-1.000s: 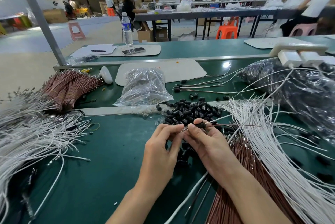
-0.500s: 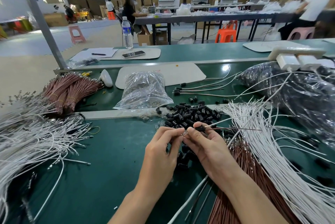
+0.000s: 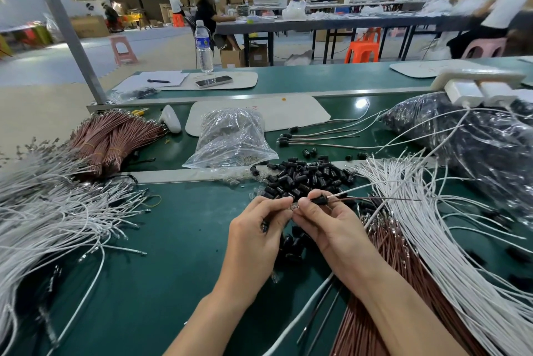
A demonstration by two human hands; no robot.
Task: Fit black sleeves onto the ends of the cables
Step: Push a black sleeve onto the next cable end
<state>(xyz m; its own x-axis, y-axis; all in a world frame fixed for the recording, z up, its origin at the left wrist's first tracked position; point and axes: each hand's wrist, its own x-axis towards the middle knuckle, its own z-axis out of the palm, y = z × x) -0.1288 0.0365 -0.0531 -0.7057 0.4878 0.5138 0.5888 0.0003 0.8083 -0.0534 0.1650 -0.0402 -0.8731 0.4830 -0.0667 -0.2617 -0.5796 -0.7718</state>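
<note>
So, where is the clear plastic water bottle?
Head view, upper left: the clear plastic water bottle stands on the far green bench, just behind the dark-screened flat phone.

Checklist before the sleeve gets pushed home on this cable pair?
1. Black sleeve on the cable pair, pinched by the right hand: ok.
2. Left hand fingers pinching the clear tip: ok.
3. Sleeve covering the tip: not ok, the tip is exposed beside it.
4. Tip lined up with the sleeve's bore: cannot tell, too small.
5. Spare sleeve pile within reach: ok, just beyond the hands.
</note>
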